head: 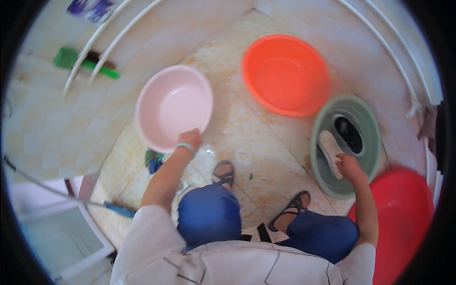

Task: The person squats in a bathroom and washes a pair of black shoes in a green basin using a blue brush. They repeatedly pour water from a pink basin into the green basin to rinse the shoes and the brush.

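My left hand (191, 138) is at the near rim of a pink plastic basin (171, 103) that stands on the tiled floor; the fingers seem bent over the rim, but the grip is not clear. On the right, my right hand (350, 167) holds one end of a pale shoe (330, 151), its sole turned up, inside a grey-green plastic tub (374, 135). Beside it in that tub lies a second shoe with a dark opening (348, 135) and a white edge. An orange basin (285, 74) stands just behind the tub.
A large red basin (399, 221) is at my right side. Green and blue items (154, 161) lie by the pink basin. A blue-headed brush or mop (119, 209) rests at lower left. White pipes (121, 28) run along the wall, with a green brush (87, 63) behind them.
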Motion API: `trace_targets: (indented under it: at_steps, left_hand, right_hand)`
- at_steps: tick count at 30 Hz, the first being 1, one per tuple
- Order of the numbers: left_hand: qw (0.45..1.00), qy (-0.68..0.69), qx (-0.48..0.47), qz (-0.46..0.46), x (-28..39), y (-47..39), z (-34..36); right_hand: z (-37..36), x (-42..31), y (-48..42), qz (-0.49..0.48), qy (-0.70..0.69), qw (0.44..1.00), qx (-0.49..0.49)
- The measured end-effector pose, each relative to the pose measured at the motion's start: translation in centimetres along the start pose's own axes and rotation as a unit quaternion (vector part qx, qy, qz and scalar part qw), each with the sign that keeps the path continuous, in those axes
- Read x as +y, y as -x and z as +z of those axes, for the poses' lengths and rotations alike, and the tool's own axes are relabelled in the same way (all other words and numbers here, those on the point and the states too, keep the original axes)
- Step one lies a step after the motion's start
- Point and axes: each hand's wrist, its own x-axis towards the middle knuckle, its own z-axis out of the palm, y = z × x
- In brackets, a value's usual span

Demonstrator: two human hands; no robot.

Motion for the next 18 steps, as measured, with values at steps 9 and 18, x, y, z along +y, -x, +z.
trace_targets:
  at_steps: [9,18]
  left_hand:
    - [0.991,-0.096,-0.09,0.036,1.2,2.0,-7.1]
    - [0.959,0.224,0.017,0.173,7.3,0.1,-6.7]
  right_hand:
    - [0.6,0.5,-0.6,0.014,-0.011,1.0,0.005]
    - [1.7,4.4,-1.4,0.065,-0.081,0.993,0.062]
